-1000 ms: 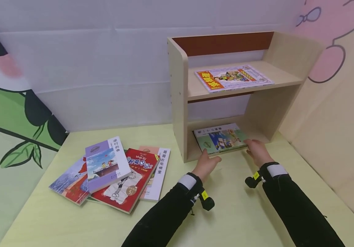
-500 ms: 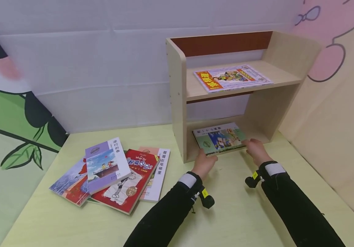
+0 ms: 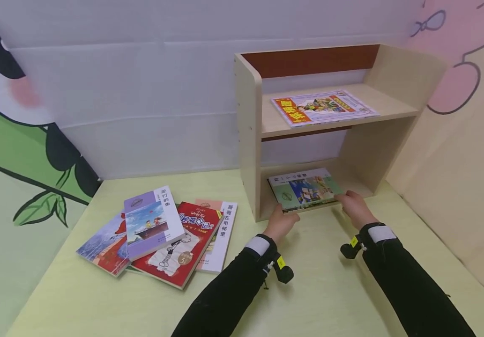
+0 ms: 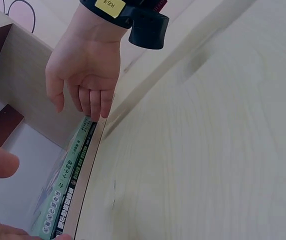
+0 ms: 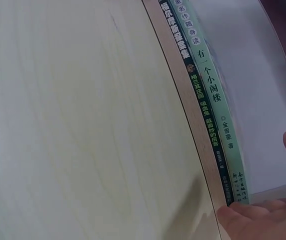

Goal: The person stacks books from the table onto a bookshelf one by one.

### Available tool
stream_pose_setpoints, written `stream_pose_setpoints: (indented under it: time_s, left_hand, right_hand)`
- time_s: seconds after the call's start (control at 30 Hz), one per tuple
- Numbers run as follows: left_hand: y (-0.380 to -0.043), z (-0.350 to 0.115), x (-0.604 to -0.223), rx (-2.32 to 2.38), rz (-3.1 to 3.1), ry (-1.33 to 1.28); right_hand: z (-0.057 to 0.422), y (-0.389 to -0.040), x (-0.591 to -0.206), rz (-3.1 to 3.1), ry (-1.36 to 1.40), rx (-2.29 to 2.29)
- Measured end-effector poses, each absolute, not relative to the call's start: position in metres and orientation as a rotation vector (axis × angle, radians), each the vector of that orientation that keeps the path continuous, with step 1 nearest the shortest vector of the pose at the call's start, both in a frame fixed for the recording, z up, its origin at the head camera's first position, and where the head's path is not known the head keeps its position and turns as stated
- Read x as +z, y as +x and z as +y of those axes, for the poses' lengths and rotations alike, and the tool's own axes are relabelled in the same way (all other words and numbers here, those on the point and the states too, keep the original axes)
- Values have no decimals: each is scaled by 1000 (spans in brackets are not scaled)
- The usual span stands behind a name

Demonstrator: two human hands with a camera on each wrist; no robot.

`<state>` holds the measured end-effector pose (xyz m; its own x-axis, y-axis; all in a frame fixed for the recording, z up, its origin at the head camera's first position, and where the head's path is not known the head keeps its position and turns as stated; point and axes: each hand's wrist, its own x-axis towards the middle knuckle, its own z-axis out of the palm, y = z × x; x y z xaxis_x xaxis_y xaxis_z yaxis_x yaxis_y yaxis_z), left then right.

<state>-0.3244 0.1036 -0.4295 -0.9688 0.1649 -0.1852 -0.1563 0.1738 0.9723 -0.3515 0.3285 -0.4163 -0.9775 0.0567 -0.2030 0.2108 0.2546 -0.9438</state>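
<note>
A green-covered book (image 3: 305,189) lies flat on the lower shelf of a small wooden bookshelf (image 3: 248,140). The right wrist view shows its pale green spine (image 5: 214,95) facing outward, above a thinner dark-spined book (image 5: 195,85). The two spines run along the shelf's front edge. My left hand (image 3: 281,224) touches the left end of this pair, thumb held apart. At the other end, my right hand (image 3: 355,209) touches the books with its fingertips; the left wrist view shows those fingers (image 4: 94,102) nearly straight and the thumb free.
A magazine-like book (image 3: 323,107) lies on the upper shelf. Left of the bookshelf, several books overlap on the table (image 3: 98,309), with a purple-and-white one (image 3: 153,222) on top of a red one (image 3: 180,245). A white sheet (image 3: 161,107) hangs behind.
The head view has shifted slightly, so everything appears a little further right. Both hands stay at the ends of the books, which show no clear movement.
</note>
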Motion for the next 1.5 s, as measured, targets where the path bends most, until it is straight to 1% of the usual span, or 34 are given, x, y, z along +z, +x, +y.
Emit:
stream_pose_setpoints:
  time_s: [0.23,0.37,0.53,0.7,0.8,0.93,1.1,1.23,1.3,1.4,1.5]
  left_hand:
    - [-314,93,-429,1818,2197,77]
    - [-296,75,-421,1814,2153,189]
    - [-265,31,-404,1876,2067,331]
    - [-245,-39,-392,1958,2035,385]
    - [-236,-91,-390,1997,2123,247]
    - [-227,-156,-390,2053,2264,-43]
    - [-227,-215,-392,2038,2373,-270]
    - [-239,-247,-399,2037,2420,-438]
    - [-250,-257,-404,2039,2431,-580]
    - [-267,-264,-410,2062,2397,-782]
    - [-282,-266,-413,2116,2318,-857]
  right_hand:
    - [326,-348,-422,2326,203,-1855]
    - [324,-344,-425,2268,191,-1912]
    - [321,-332,-425,2175,102,-2005]
    - [319,-312,-418,1976,18,-2157]
    - [319,-302,-415,1881,-22,-2194]
    - [317,-293,-411,1829,-92,-2188]
    - [308,-283,-405,1804,-166,-2153]
    - [298,-274,-400,1819,-209,-2106]
    - [295,-270,-398,1826,-226,-2093]
    - [290,-265,-398,1807,-275,-2087]
    - [286,-261,-399,1764,-343,-2089]
